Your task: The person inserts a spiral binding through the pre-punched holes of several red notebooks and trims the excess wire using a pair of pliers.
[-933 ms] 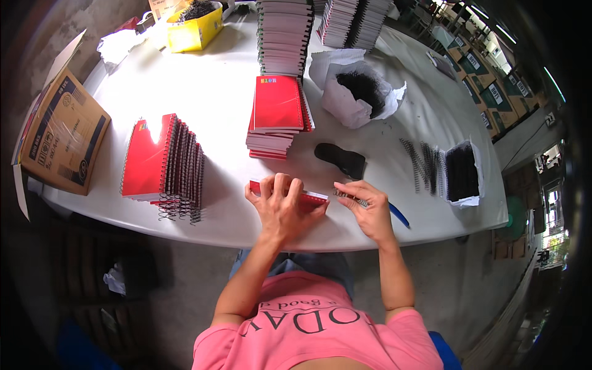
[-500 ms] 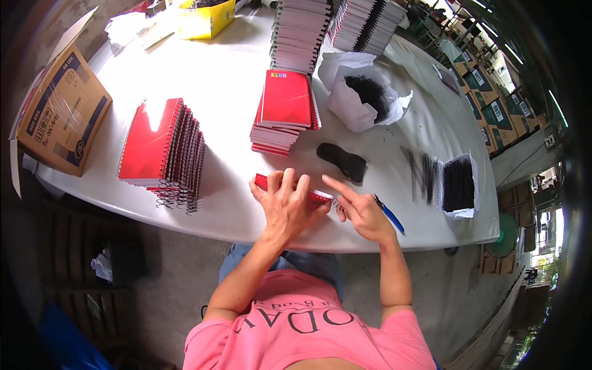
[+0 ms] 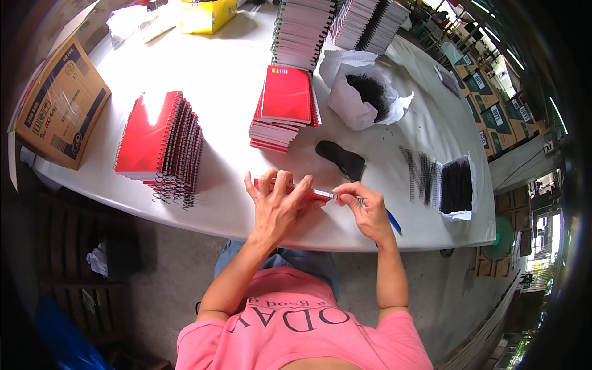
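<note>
At the near edge of the table, my left hand (image 3: 271, 206) grips a small red notebook (image 3: 318, 195) held with its narrow edge up, fingers curled over it. My right hand (image 3: 369, 214) is closed in a pinch at the notebook's right end. What lies between those fingertips is too small to make out, perhaps the end of a wire coil. Partly behind the right hand lies a slim blue-handled tool or pen (image 3: 393, 222). A flat black sole-shaped piece (image 3: 340, 159) rests just beyond the hands.
Red notebooks with coils (image 3: 145, 139) are stacked at left, and red-covered books (image 3: 283, 98) are piled ahead. Loose black coils (image 3: 418, 176) lie beside a packet of coils (image 3: 456, 188). Beyond are a paper bag of coils (image 3: 370, 98), tall notebook stacks (image 3: 299, 37) and a cardboard box (image 3: 65, 102).
My right hand has gone from a pointing finger to a pinch against the notebook's right end. The left hand keeps its hold, with the notebook tipped slightly.
</note>
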Available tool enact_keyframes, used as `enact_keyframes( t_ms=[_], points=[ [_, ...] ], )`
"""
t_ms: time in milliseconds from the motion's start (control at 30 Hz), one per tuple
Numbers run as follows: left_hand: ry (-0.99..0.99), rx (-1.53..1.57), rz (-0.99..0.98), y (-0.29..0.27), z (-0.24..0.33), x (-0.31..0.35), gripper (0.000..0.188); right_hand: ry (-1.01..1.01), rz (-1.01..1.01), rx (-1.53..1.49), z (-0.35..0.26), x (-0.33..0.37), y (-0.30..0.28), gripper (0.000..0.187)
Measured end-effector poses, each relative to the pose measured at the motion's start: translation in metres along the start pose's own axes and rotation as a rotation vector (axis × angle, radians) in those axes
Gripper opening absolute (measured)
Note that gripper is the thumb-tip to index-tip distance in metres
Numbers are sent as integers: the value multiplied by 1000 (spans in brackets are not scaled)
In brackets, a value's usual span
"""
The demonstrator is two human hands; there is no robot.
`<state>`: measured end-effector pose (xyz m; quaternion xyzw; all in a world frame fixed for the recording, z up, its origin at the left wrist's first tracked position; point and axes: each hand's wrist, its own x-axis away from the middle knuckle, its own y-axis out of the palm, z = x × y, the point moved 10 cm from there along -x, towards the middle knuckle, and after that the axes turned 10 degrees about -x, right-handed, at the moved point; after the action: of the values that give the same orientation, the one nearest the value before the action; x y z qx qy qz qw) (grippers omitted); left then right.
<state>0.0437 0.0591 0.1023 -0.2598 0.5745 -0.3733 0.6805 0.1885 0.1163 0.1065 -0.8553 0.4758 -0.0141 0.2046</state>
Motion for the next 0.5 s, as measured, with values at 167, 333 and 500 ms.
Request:
enact_keyframes(
  t_ms=[167,333,500],
  points=[
    [-36,35,-8,1,-1,-2,51,56,-100,46,-15,-4,13,21],
    [-30,46,15,-1,-2,-4,50,77,-210,206,-9,0,19,32],
    [-9,123,18,-8,-8,-5,48,-74,-91,597,-2,-33,-20,50]
  ],
)
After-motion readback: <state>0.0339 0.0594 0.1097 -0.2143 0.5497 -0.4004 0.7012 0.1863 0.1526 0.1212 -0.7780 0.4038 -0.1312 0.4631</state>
